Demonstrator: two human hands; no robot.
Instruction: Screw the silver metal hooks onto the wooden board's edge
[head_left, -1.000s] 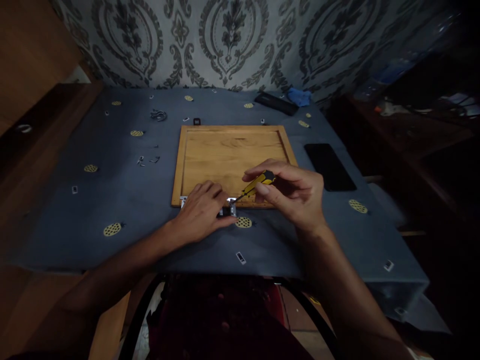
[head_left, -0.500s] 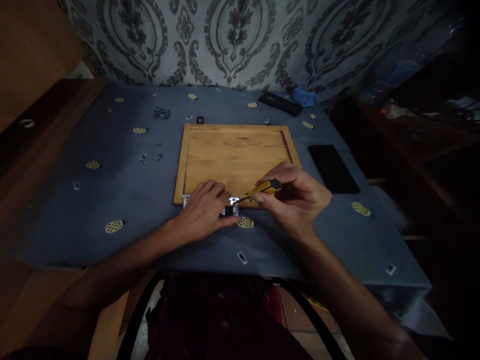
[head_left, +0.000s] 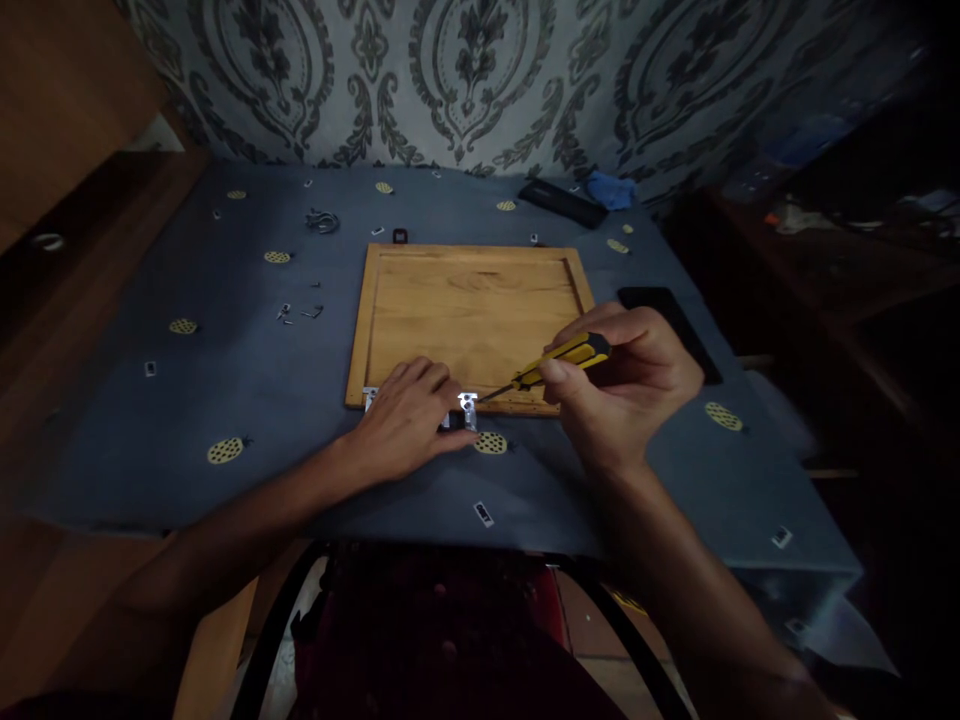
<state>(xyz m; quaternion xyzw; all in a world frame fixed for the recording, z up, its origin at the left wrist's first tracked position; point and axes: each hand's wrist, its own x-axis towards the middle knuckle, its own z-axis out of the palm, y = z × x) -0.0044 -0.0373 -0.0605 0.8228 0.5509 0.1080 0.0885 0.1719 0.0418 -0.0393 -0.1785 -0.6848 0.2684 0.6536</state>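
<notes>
A wooden framed panel [head_left: 465,310] lies flat on the table. My left hand [head_left: 405,415] rests over its near edge, fingers curved down, pressing a shiny metal bracket [head_left: 468,405] there; the thumb lies beside the bracket's lower end. Most of the hardware under my palm is hidden, though a second metal end [head_left: 370,398] shows left of the hand. My right hand [head_left: 622,390] is closed around the yellow and black handle of a screwdriver [head_left: 562,361]. Its thin shaft slants down to the left, and the tip is just right of the bracket, seemingly off its screw.
Loose screws [head_left: 300,312] lie left of the panel, with a small bundle of metal pieces [head_left: 322,221] behind them. A black case [head_left: 562,204] and blue cloth [head_left: 611,190] sit at the back. A dark phone [head_left: 675,325] lies to the right, partly behind my right hand.
My right hand has moved right and a little up with the screwdriver, drawing its tip away from the bracket. My left hand has stayed in place.
</notes>
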